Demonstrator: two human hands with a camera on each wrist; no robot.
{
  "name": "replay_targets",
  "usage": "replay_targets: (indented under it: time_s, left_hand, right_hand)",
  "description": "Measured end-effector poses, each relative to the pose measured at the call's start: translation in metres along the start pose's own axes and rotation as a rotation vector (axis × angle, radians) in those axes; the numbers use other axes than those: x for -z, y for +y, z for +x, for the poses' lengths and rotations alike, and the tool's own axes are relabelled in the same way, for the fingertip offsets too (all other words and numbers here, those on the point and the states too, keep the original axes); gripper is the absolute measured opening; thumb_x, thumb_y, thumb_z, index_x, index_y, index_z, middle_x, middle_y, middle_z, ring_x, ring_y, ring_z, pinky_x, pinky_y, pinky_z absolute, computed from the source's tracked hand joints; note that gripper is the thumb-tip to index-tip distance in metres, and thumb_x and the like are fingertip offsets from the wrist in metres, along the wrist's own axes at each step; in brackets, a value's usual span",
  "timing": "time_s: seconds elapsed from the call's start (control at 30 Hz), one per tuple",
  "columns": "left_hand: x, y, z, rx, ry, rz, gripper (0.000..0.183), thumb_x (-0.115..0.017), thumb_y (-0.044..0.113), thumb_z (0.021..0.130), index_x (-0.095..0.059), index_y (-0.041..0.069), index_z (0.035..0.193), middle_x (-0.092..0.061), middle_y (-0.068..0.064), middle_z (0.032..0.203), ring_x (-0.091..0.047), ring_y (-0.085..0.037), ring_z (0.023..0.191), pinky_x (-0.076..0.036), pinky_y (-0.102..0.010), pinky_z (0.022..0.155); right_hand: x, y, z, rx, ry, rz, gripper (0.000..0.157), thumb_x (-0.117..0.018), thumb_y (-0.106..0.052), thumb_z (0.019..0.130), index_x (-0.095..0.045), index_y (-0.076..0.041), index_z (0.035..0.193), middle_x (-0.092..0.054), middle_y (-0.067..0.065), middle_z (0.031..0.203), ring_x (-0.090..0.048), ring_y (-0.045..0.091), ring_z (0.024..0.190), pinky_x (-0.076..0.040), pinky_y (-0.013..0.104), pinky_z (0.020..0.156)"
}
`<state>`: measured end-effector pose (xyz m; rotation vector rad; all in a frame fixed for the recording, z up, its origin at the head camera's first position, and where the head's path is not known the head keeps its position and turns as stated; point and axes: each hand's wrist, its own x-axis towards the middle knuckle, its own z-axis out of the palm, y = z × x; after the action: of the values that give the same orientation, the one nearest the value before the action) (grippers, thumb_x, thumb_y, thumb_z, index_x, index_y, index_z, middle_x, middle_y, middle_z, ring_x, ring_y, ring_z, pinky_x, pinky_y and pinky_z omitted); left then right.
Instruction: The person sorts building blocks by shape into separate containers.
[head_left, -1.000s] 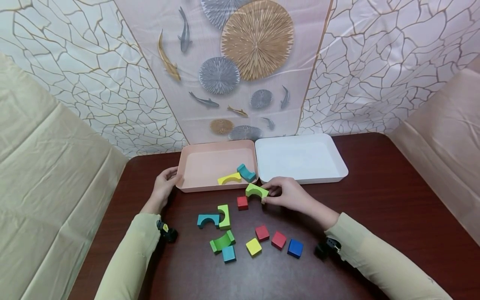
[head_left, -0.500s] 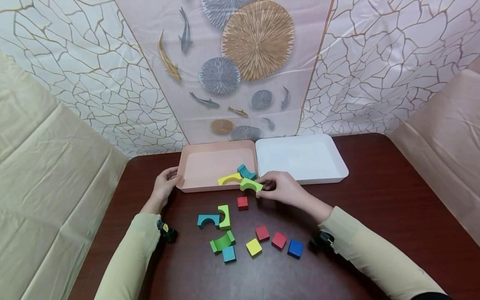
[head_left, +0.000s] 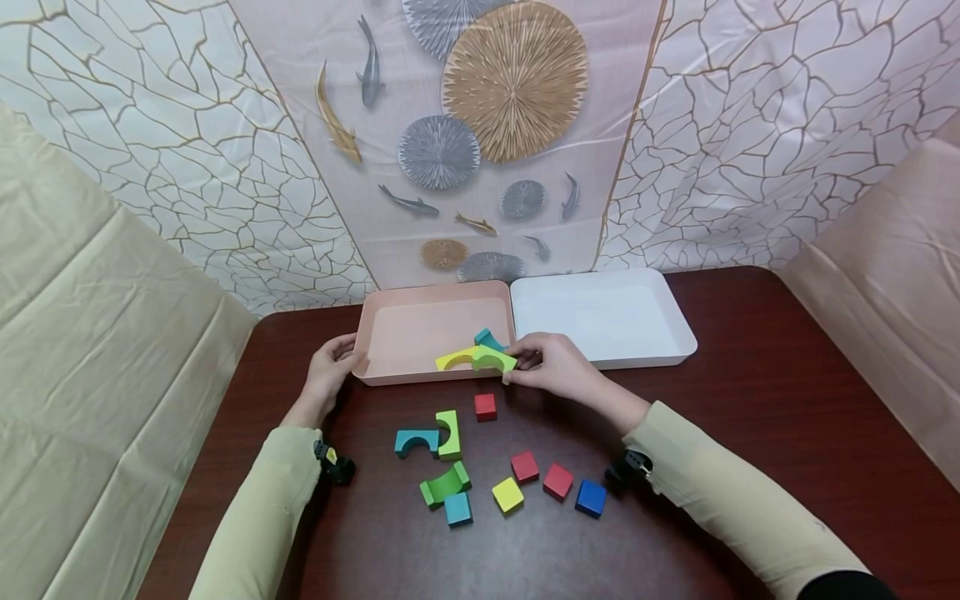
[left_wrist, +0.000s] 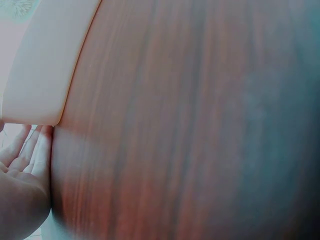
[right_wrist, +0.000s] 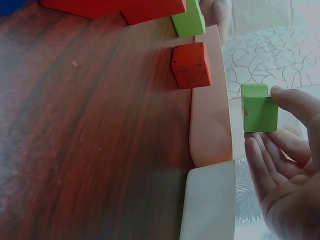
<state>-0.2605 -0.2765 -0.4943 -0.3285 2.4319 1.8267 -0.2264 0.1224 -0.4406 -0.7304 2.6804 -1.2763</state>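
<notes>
My right hand [head_left: 558, 365] pinches a light green arch block [head_left: 492, 359] by one end, between thumb and fingertips. It is over the front right part of the pink tray [head_left: 405, 321], overlapping the yellow arch block [head_left: 453, 358] and partly hiding the teal arch block [head_left: 489, 338] in the head view. In the right wrist view the held block [right_wrist: 260, 114] shows end-on. At the tray's left end, my left hand [head_left: 328, 373] grips the wall, thumb over the rim and fingers along the outside. Its fingers [left_wrist: 42, 150] look fairly straight in the left wrist view.
A white tray [head_left: 600, 317] stands right beside the pink one. In front lie a red cube [head_left: 485, 407], a teal arch [head_left: 415, 440], a lime arch [head_left: 450, 435], a green arch [head_left: 446, 485], and several cubes, including yellow [head_left: 508, 495] and blue [head_left: 591, 497].
My right hand has moved left and slightly away from me, carrying the light green arch block from in front of the pink tray to over it. The left hand has stayed put.
</notes>
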Motion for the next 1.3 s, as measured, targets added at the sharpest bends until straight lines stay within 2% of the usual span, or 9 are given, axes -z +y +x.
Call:
replay_targets:
  time_s: [0.17, 0.5, 0.6, 0.77, 0.83, 1.07, 1.3]
  left_hand:
    - [0.001, -0.001, 0.001, -0.003, 0.001, 0.004, 0.055, -0.060, 0.015, 0.109, -0.043, 0.001, 0.160, -0.046, -0.023, 0.163, -0.047, -0.035, 0.150, -0.049, -0.010, 0.098]
    - [0.000, -0.001, 0.000, -0.002, -0.005, -0.023, 0.057, -0.061, 0.014, 0.109, -0.043, 0.001, 0.161, -0.045, -0.023, 0.164, -0.046, -0.036, 0.150, -0.047, -0.004, 0.088]
    - [0.001, 0.008, -0.005, 0.023, -0.011, -0.040, 0.057, -0.061, 0.012, 0.108, -0.042, -0.001, 0.160, -0.044, -0.025, 0.164, -0.045, -0.037, 0.151, -0.048, -0.004, 0.085]
    - [0.001, 0.008, -0.004, 0.033, -0.004, -0.041, 0.057, -0.061, 0.011, 0.108, -0.042, -0.001, 0.160, -0.044, -0.024, 0.165, -0.045, -0.036, 0.152, -0.049, -0.004, 0.088]
    - [0.001, 0.003, 0.000, 0.031, 0.003, -0.043, 0.057, -0.061, 0.012, 0.108, -0.042, 0.001, 0.161, -0.044, -0.023, 0.165, -0.046, -0.034, 0.152, -0.048, -0.003, 0.087]
    - [0.000, 0.026, -0.016, 0.051, -0.007, -0.045, 0.055, -0.061, 0.007, 0.107, -0.043, -0.004, 0.159, -0.045, -0.027, 0.163, -0.046, -0.038, 0.150, -0.047, -0.002, 0.080]
    - [0.000, 0.029, -0.020, 0.043, -0.018, -0.018, 0.055, -0.061, 0.007, 0.107, -0.043, -0.006, 0.158, -0.044, -0.030, 0.162, -0.045, -0.041, 0.150, -0.049, -0.005, 0.081]
  right_hand:
    - [-0.001, 0.001, 0.008, 0.006, 0.009, 0.010, 0.032, -0.085, -0.014, 0.090, -0.079, 0.001, 0.118, -0.078, 0.016, 0.108, -0.075, 0.024, 0.094, -0.065, 0.041, 0.090]
    - [-0.002, 0.001, 0.023, -0.016, 0.017, 0.044, 0.031, -0.084, -0.013, 0.090, -0.079, 0.000, 0.118, -0.079, 0.015, 0.106, -0.076, 0.024, 0.094, -0.064, 0.039, 0.088]
    - [-0.004, 0.003, 0.028, -0.027, 0.013, 0.036, 0.032, -0.084, -0.013, 0.091, -0.078, 0.000, 0.119, -0.079, 0.015, 0.107, -0.076, 0.025, 0.095, -0.063, 0.040, 0.089]
    - [-0.006, 0.004, 0.034, -0.043, 0.007, 0.037, 0.033, -0.084, -0.014, 0.091, -0.078, 0.000, 0.120, -0.080, 0.015, 0.107, -0.076, 0.025, 0.095, -0.063, 0.040, 0.089]
    - [-0.006, 0.003, 0.036, -0.054, 0.005, 0.047, 0.034, -0.084, -0.013, 0.091, -0.078, 0.000, 0.121, -0.080, 0.015, 0.107, -0.076, 0.025, 0.095, -0.063, 0.039, 0.089]
    - [-0.008, 0.002, 0.045, -0.052, 0.011, 0.079, 0.033, -0.083, -0.012, 0.091, -0.078, 0.001, 0.121, -0.080, 0.017, 0.107, -0.076, 0.026, 0.096, -0.063, 0.036, 0.088]
    - [-0.012, 0.002, 0.054, -0.039, 0.015, 0.066, 0.031, -0.083, -0.012, 0.092, -0.078, 0.000, 0.119, -0.080, 0.017, 0.107, -0.076, 0.027, 0.096, -0.063, 0.034, 0.087]
